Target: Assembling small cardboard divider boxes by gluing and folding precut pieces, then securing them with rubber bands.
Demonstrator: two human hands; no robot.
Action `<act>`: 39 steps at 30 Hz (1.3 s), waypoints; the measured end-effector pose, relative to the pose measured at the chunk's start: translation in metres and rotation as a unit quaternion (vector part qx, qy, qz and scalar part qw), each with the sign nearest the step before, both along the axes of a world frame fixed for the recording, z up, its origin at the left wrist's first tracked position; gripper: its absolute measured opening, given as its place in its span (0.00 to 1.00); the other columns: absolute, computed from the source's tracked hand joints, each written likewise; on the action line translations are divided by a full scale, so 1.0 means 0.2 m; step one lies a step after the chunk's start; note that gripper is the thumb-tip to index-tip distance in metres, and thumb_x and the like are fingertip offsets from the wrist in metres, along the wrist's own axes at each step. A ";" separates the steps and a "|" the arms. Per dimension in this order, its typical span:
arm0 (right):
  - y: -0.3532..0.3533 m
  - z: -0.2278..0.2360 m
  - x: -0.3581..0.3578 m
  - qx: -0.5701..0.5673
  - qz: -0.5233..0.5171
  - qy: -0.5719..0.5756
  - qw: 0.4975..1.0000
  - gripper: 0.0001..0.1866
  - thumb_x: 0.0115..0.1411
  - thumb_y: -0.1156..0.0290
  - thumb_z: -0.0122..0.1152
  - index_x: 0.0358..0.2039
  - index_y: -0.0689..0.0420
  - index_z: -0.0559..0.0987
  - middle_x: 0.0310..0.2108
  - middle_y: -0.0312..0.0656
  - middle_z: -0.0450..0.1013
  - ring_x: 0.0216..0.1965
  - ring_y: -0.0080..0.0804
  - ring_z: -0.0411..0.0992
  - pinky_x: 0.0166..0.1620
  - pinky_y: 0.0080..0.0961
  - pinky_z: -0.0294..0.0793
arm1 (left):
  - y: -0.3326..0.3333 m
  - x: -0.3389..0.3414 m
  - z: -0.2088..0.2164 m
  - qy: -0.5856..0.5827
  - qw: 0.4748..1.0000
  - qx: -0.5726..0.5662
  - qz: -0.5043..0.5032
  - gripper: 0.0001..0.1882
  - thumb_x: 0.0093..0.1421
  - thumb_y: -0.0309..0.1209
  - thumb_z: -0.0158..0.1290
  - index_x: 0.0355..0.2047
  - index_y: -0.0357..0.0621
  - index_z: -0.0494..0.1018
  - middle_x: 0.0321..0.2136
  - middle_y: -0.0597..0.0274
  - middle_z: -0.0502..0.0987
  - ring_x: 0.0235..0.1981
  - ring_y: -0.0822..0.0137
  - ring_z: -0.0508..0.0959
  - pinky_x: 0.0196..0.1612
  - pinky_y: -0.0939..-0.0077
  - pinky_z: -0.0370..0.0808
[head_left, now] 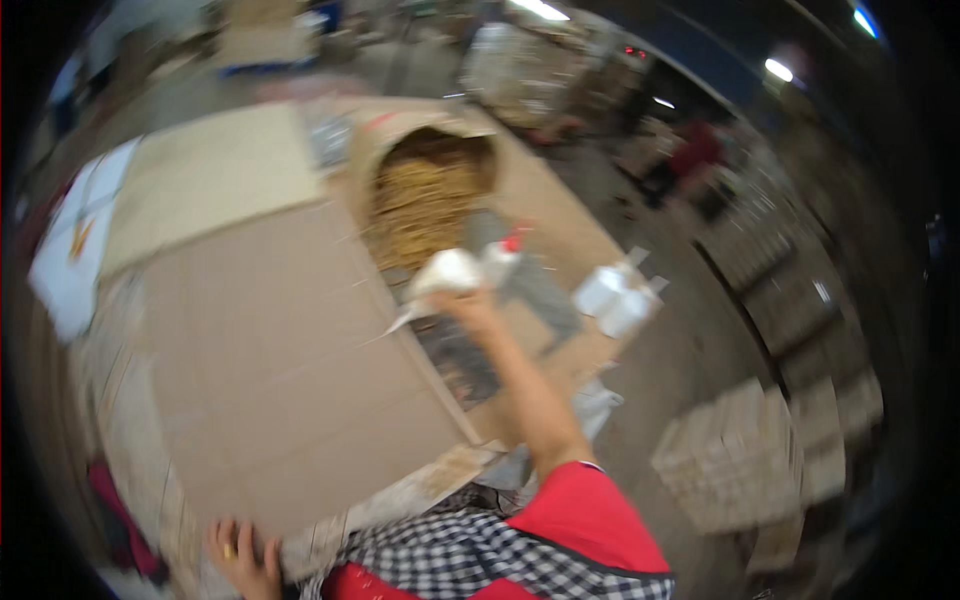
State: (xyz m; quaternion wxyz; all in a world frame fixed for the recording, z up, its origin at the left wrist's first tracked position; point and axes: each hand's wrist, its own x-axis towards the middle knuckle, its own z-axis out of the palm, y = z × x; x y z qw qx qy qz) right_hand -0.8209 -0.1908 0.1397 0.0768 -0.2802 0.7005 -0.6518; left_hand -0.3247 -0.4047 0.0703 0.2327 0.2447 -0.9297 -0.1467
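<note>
Left hand (245, 562) lay at the near edge of the wide, flat, brown board-like panel (280, 360), its fingers parted and holding nothing visible; couldn't tell if they pressed down. Panel spread forward from those fingers, looked stiff and light for its size, probably best taken by its edges. Farther out, right hand (462, 302) had its fingers wrapped round the white, rounded squeeze bottle with a pointed nozzle (450, 272); grip partly blurred. Nozzle stuck out left of those fingers, slanting down by the panel's right edge; contact not clear. Bottle was likely light to moderate, soft-walled plastic, not fragile, maybe slick if wet; best hold seemed round the body, nozzle kept clear. Just beyond the right fingers stood a white bottle with a red top (500, 260), blurred. To their right, well apart, were two white plastic containers (612, 302), side by side. Past the fingertips, a brown paper-like sack (370, 150) gaped open on a heap of thin, yellow-brown strips (425, 205). Forward-left of the right fingers, a cream, flat sheet (210, 180) adjoined the panel's far end.
</note>
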 end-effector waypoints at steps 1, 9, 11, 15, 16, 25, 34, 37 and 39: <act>-0.10 0.10 0.06 -0.056 0.046 0.009 0.997 0.29 0.46 0.73 0.72 0.49 0.59 0.70 0.40 0.36 0.74 0.41 0.26 0.72 0.48 0.28 0.73 | -0.01 0.00 0.02 0.054 0.998 -0.016 -0.005 0.24 0.50 0.41 0.57 0.46 0.47 0.72 0.48 0.46 0.71 0.52 0.40 0.67 0.53 0.42 0.61; -0.07 0.24 0.18 0.094 -0.006 0.118 0.989 0.38 0.37 0.67 0.77 0.50 0.60 0.68 0.44 0.42 0.73 0.47 0.32 0.71 0.52 0.28 0.68 | 0.03 -0.07 0.14 -0.006 0.994 -0.105 -0.037 0.19 0.47 0.40 0.63 0.39 0.48 0.78 0.43 0.50 0.73 0.47 0.45 0.69 0.49 0.50 0.68; -0.06 0.25 0.24 0.081 -0.030 0.133 0.987 0.38 0.38 0.68 0.78 0.50 0.59 0.68 0.44 0.41 0.72 0.47 0.30 0.70 0.51 0.29 0.69 | 0.03 -0.07 0.12 0.005 0.993 -0.109 -0.045 0.19 0.47 0.40 0.63 0.40 0.49 0.78 0.44 0.50 0.72 0.47 0.45 0.69 0.49 0.50 0.68; -0.11 0.20 0.35 -0.146 -0.098 0.072 0.982 0.35 0.43 0.68 0.75 0.50 0.62 0.67 0.43 0.40 0.71 0.45 0.26 0.70 0.49 0.27 0.70 | -0.01 -0.05 0.03 0.026 0.993 -0.097 -0.064 0.20 0.48 0.38 0.61 0.41 0.47 0.76 0.46 0.49 0.71 0.50 0.44 0.67 0.53 0.47 0.63; -0.15 0.18 0.40 -0.186 -0.103 0.055 0.975 0.35 0.44 0.68 0.75 0.50 0.63 0.67 0.43 0.40 0.71 0.45 0.27 0.70 0.49 0.27 0.70 | -0.04 -0.04 -0.01 0.028 0.992 -0.098 -0.069 0.20 0.48 0.37 0.60 0.42 0.45 0.75 0.46 0.49 0.71 0.51 0.43 0.66 0.54 0.47 0.61; -0.50 0.05 1.01 -0.194 0.052 -0.244 0.949 0.18 0.50 0.71 0.69 0.40 0.59 0.74 0.34 0.37 0.75 0.35 0.21 0.74 0.35 0.18 0.75 | 0.14 -0.10 0.18 -0.050 0.998 -0.049 0.009 0.21 0.49 0.36 0.59 0.42 0.40 0.72 0.45 0.48 0.69 0.51 0.43 0.65 0.56 0.43 0.57; -0.76 0.01 1.38 -0.120 0.175 -0.121 0.970 0.15 0.53 0.75 0.66 0.41 0.62 0.75 0.38 0.39 0.75 0.38 0.24 0.74 0.43 0.23 0.73 | 0.14 -0.09 0.17 0.047 0.995 0.048 0.070 0.22 0.42 0.37 0.63 0.38 0.43 0.75 0.42 0.50 0.70 0.48 0.48 0.67 0.52 0.53 0.63; -0.79 -0.02 1.44 -0.130 0.164 -0.113 0.971 0.17 0.52 0.76 0.67 0.42 0.64 0.75 0.38 0.39 0.75 0.38 0.25 0.73 0.44 0.23 0.72 | 0.15 -0.08 0.16 0.064 0.994 0.049 0.073 0.21 0.43 0.38 0.63 0.39 0.45 0.76 0.42 0.52 0.71 0.49 0.49 0.67 0.52 0.52 0.62; -0.82 -0.03 1.49 -0.118 0.196 -0.115 0.967 0.18 0.51 0.76 0.68 0.43 0.64 0.74 0.39 0.39 0.75 0.39 0.25 0.73 0.45 0.23 0.72 | 0.15 -0.04 0.16 0.074 0.993 0.046 0.076 0.21 0.43 0.38 0.63 0.39 0.46 0.76 0.42 0.52 0.71 0.49 0.49 0.67 0.53 0.52 0.62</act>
